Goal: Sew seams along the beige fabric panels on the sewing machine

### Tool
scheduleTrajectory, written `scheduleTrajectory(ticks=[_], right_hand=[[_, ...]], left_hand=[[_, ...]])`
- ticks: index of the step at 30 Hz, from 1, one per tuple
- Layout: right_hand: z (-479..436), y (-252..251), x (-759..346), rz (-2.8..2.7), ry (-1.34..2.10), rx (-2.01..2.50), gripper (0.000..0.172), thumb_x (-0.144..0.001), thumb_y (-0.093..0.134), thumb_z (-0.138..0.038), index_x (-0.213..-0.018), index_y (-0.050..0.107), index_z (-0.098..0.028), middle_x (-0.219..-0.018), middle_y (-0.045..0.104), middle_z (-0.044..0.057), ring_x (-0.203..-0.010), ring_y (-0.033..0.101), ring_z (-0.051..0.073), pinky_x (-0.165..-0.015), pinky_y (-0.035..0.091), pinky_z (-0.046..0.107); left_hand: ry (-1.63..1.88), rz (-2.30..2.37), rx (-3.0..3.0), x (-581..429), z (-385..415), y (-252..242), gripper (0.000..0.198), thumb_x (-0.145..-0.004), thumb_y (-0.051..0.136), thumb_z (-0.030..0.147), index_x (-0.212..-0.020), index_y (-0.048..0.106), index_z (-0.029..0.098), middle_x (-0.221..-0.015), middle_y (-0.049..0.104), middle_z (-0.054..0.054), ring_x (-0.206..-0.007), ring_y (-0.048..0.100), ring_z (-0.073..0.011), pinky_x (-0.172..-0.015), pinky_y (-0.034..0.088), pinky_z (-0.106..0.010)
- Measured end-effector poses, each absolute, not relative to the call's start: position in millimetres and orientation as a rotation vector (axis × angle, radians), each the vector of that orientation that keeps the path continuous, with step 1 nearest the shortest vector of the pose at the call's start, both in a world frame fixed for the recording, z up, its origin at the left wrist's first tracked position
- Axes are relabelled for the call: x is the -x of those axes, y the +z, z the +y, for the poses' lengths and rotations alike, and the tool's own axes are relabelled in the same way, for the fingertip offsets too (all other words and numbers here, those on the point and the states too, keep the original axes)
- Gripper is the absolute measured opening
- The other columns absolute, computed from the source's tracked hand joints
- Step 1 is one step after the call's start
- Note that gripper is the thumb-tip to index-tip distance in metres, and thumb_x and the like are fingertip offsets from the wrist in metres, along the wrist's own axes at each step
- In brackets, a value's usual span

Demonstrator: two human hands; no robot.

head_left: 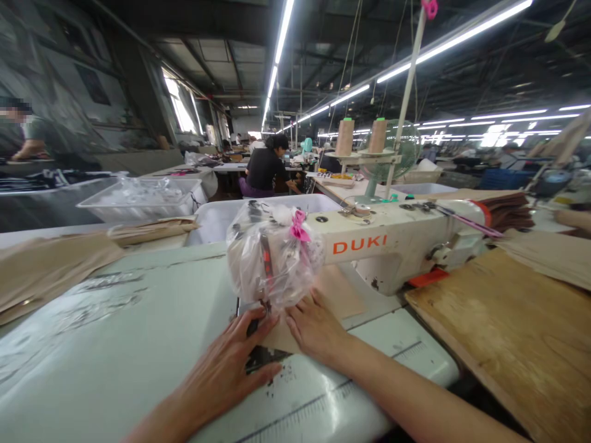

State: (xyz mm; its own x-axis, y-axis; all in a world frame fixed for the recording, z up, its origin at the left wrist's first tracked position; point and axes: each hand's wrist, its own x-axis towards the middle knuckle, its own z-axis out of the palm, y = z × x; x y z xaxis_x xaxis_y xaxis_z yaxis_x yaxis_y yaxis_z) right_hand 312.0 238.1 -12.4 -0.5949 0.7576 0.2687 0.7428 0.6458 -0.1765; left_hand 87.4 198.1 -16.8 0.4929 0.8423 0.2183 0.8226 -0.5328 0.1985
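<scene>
- The left hand lies flat, fingers spread, on the tan, flat piece of fabric and the pale green desk, just at 7 o'clock of the needle area; its grip is wide, pinching nothing.
- The right hand presses palm-down on the same tan piece, at 5 o'clock of the needle area, its grip wide too, holding nothing closed.
- The tan piece sits under the head of the white sewing machine marked DUKI, whose front end is wrapped in a clear plastic bag tied with a pink ribbon; the bag hides the needle.
- Feeding well, by my judgement, calls for both palms kept flat, even pressure either side of the seam line, and fingertips clear of the hidden needle.
- The piece's long axis seems to run from 7 o'clock to 1 o'clock, passing beneath the machine arm; its far end is hidden.
- A bare wooden board lies at 3 o'clock.
</scene>
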Motion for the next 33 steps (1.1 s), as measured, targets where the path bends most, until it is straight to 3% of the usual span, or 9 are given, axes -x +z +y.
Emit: scheduleTrajectory(ticks=[4, 8, 10, 12, 16, 21, 26, 33], right_hand=[[209, 14, -299, -2.636, -0.03, 1.31, 0.031, -0.099, 0.048, -0.03, -0.111, 0.065, -0.008, -0.113, 0.065, 0.02, -0.11, 0.058, 0.031, -0.099, 0.042, 0.048], [190, 40, -291, -2.711, 0.031, 1.349, 0.039, -0.1, 0.044, -0.037, -0.091, 0.073, -0.012, -0.091, 0.071, 0.017, -0.099, 0.063, 0.032, -0.093, 0.044, 0.048], [196, 40, -293, -2.638, 0.064, 1.344, 0.033, -0.099, 0.045, -0.033, -0.105, 0.071, -0.015, -0.105, 0.071, 0.015, -0.108, 0.061, 0.03, -0.097, 0.043, 0.047], [206, 28, -298, -2.61, 0.145, 1.276, 0.035, -0.098, 0.048, -0.031, -0.127, 0.061, -0.015, -0.129, 0.063, 0.014, -0.121, 0.054, 0.029, -0.104, 0.039, 0.049], [223, -2, -312, -2.637, 0.285, 1.085, 0.048, -0.103, 0.036, -0.035, -0.147, 0.04, -0.016, -0.155, 0.037, 0.01, -0.142, 0.032, 0.025, -0.118, 0.019, 0.054], [229, -6, -322, -2.715, 0.327, 0.969, 0.045, -0.104, 0.032, -0.032, -0.147, 0.04, -0.021, -0.155, 0.036, 0.005, -0.144, 0.03, 0.02, -0.121, 0.011, 0.048], [223, -7, -317, -2.632, 0.315, 1.075, 0.05, -0.104, 0.031, -0.034, -0.148, 0.039, -0.012, -0.154, 0.037, 0.013, -0.144, 0.029, 0.024, -0.121, 0.015, 0.046], [229, 0, -331, -2.694, 0.473, 0.966, 0.053, -0.104, 0.033, -0.042, -0.152, 0.033, -0.021, -0.156, 0.034, 0.007, -0.146, 0.026, 0.019, -0.122, 0.006, 0.041]], left_hand=[[0.413, 1.416, -2.58, -81, 190, 5, 0.047, -0.096, 0.046, 0.049, -0.141, 0.048, 0.034, -0.144, 0.047, -0.004, -0.13, 0.05, -0.0242, -0.112, 0.039, -0.041], [0.531, 1.488, -2.415, -81, 179, 21, 0.037, -0.102, 0.034, 0.042, -0.113, 0.067, 0.029, -0.128, 0.059, -0.001, -0.116, 0.061, -0.0178, -0.106, 0.046, -0.033], [0.577, 1.477, -2.423, -84, 177, 20, 0.035, -0.102, 0.035, 0.041, -0.112, 0.065, 0.026, -0.125, 0.061, -0.002, -0.113, 0.063, -0.0172, -0.102, 0.049, -0.031], [0.572, 1.46, -2.507, -86, 179, 12, 0.035, -0.1, 0.04, 0.043, -0.125, 0.057, 0.025, -0.133, 0.058, -0.004, -0.12, 0.059, -0.0197, -0.105, 0.047, -0.034], [0.473, 1.488, -2.778, -88, 180, -13, 0.064, -0.095, 0.047, 0.049, -0.15, 0.032, 0.019, -0.156, 0.037, -0.011, -0.142, 0.036, -0.0273, -0.114, 0.037, -0.045], [0.475, 1.624, -2.974, -99, 167, -29, 0.075, -0.091, 0.05, 0.058, -0.149, 0.034, 0.014, -0.153, 0.039, -0.016, -0.138, 0.04, -0.0313, -0.108, 0.045, -0.046], [0.46, 1.598, -3.129, -100, 168, -21, 0.074, -0.091, 0.047, 0.061, -0.144, 0.043, 0.011, -0.147, 0.048, -0.016, -0.132, 0.049, -0.0303, -0.101, 0.052, -0.043], [0.455, 1.516, -3.386, -98, 173, -10, 0.075, -0.088, 0.047, 0.065, -0.137, 0.051, 0.008, -0.138, 0.056, -0.017, -0.122, 0.058, -0.0307, -0.09, 0.059, -0.039]])
